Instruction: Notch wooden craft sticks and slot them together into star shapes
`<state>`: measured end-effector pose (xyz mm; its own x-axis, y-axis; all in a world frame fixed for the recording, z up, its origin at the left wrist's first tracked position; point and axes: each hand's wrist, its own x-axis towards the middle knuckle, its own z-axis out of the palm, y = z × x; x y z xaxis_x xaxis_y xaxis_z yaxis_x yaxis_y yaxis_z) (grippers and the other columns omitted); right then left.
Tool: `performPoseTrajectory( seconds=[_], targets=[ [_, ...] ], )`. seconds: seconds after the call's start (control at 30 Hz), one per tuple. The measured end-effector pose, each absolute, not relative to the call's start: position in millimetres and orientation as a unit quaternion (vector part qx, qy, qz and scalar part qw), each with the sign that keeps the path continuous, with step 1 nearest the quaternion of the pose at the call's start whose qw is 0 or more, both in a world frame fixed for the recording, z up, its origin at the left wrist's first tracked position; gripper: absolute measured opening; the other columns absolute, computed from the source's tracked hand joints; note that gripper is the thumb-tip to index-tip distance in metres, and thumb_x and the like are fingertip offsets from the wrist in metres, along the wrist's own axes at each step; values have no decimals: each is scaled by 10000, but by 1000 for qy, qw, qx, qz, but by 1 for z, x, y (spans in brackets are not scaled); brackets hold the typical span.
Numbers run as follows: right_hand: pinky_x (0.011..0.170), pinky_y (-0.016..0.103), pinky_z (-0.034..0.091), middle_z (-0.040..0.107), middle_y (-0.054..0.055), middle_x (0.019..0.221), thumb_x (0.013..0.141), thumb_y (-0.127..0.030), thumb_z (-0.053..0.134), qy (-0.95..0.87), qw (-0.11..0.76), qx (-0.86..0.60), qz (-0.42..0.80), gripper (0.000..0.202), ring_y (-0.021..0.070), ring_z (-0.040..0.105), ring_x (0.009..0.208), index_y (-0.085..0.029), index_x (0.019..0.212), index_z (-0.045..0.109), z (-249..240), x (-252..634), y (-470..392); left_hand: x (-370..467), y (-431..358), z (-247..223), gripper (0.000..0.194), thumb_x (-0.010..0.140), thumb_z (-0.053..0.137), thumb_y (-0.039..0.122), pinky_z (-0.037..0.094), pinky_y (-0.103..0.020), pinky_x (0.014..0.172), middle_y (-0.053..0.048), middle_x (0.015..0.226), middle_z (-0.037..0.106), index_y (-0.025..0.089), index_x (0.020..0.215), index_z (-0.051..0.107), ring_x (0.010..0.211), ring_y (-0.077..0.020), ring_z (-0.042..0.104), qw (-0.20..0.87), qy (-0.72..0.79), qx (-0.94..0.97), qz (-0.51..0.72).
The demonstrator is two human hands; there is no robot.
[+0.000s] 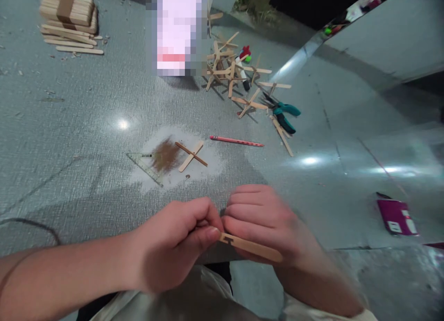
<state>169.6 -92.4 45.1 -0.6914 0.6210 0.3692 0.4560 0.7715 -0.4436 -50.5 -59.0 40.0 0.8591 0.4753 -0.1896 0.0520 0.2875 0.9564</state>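
Note:
My left hand (pixel 187 237) is closed, thumb and forefinger pinching one end of a wooden craft stick (pixel 258 248) with a small dark notch near that end. The stick reaches rightward along the near side of my right hand (pixel 262 219). That hand is closed too, knuckles up and slightly blurred; its thumb and anything inside its fingers are hidden. Just beyond my hands, two crossed craft sticks (pixel 192 156) lie on a patch of pale dust beside a brown powder smear (pixel 168 154). A clear set square (pixel 147 168) rests left of them, and a red pencil (pixel 236 141) to the right.
Teal-handled pliers (pixel 284 113) lie near several crossed-stick pieces (pixel 222 66) and a white marker with a black cap (pixel 243 73). A banded bundle of craft sticks (pixel 67 6) sits far left. A purple packet (pixel 397 216) is at the right. A pixelated bright object (pixel 178 29) stands at the back.

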Motion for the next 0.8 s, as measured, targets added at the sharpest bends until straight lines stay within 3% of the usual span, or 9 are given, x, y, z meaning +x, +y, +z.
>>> performPoseTrajectory(
  seconds=[0.2,0.5,0.67,0.8],
  targets=[
    [554,358,275,531,-19,607,1068,-262,363,-907,246,-328,96,278,152,416,568,-190,900,572,46,171,-99,-53,-63,36,191,1008,442,274,276,-216,488,75,628,440,206,830,451,544,-84,323,757,221,593,163],
    [566,328,332,523,-29,598,941,-97,544,-882,257,-395,11,153,146,456,584,-199,840,595,49,161,-105,-52,-65,37,181,1005,422,240,257,-219,478,80,608,397,203,829,448,528,-85,296,740,223,604,192],
    [549,348,295,481,-25,592,1059,-231,366,-904,252,-331,96,322,153,391,562,-191,816,573,45,165,-99,-53,-64,35,198,1030,419,279,264,-210,488,74,636,401,199,853,459,552,-86,308,762,210,589,169],
    [549,346,240,402,-48,588,1079,-278,330,-902,271,-295,163,346,142,360,535,-211,797,518,41,169,-93,-54,-62,36,211,1034,432,306,263,-215,490,73,639,416,202,854,463,557,-89,307,765,212,591,146]
  ],
)
